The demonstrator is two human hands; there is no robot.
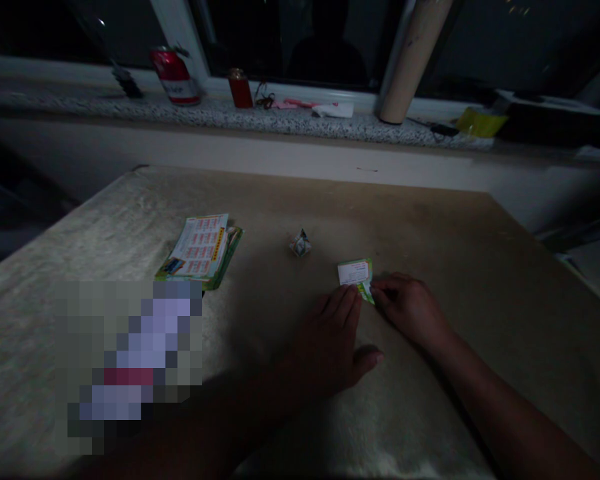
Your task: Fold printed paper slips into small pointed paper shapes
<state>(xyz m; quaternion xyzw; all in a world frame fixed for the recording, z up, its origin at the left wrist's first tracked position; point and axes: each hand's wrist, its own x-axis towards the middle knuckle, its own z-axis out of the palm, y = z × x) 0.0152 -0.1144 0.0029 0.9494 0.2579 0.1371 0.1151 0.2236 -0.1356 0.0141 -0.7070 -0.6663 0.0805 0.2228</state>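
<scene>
A small white and green paper slip [356, 275] lies on the beige table [430, 233], partly folded. My left hand [330, 343] lies flat with fingers stretched out, its fingertips pressing the slip's lower edge. My right hand [407, 305] has its fingers curled and pinches the slip's green corner from the right. A small folded paper shape [301, 244] sits on the table a little beyond and to the left of the slip.
A stack of printed leaflets [203, 252] lies at the left of the table, with a blurred patch near the front left. On the stone windowsill [280, 120] stand a red can [176, 75], a small red container [240, 88], a cardboard tube [413, 60] and a yellow item [480, 123].
</scene>
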